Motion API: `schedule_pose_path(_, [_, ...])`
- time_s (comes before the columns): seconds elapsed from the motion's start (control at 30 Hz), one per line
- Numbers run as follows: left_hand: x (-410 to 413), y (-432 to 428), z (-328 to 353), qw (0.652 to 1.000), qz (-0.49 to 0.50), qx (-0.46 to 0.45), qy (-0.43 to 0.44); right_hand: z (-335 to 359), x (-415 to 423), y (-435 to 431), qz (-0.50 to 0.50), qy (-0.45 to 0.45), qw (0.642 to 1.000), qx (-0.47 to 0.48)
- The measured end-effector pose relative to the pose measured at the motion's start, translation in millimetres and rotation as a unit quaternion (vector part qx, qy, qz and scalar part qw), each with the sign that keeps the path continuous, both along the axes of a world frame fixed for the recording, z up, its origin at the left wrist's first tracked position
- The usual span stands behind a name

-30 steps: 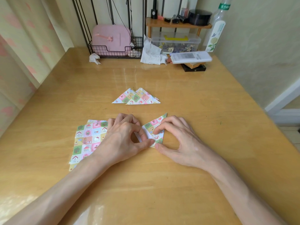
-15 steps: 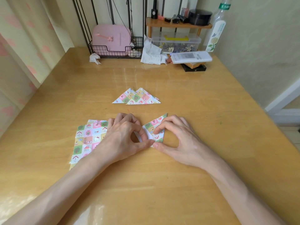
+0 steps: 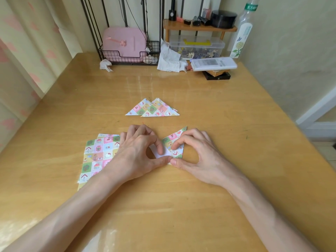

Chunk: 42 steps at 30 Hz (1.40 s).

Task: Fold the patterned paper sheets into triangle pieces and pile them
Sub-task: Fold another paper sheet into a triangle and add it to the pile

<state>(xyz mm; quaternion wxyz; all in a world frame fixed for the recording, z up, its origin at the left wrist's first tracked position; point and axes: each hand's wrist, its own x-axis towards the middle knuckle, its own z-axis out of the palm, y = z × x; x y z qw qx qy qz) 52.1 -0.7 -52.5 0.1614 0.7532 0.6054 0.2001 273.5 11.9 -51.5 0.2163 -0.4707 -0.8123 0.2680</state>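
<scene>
A patterned sheet, partly folded with its white underside showing, lies on the wooden table between my hands. My left hand pinches its near corner with thumb and curled index finger. My right hand pinches the same corner from the right, index fingertip pressing on the patterned flap. A stack of flat patterned sheets lies to the left, partly under my left wrist. Farther back, two or more folded triangles overlap in a small pile.
Along the back edge stand a wire basket with a pink case, crumpled tissues, a clear storage box, a small wooden shelf, a remote-like white box and a tall bottle. Walls close both sides.
Both hands stay on the sheet; the thumbs have drawn slightly closer at its near corner. The pile and the stack have not moved.
</scene>
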Motion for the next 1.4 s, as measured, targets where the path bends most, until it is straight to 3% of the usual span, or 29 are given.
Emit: schedule_pose_path(1.4, [-17,1,21,0.994,-0.028,-0.109,0.008,6,-26,3,-0.078,-0.015,0.995,-0.063])
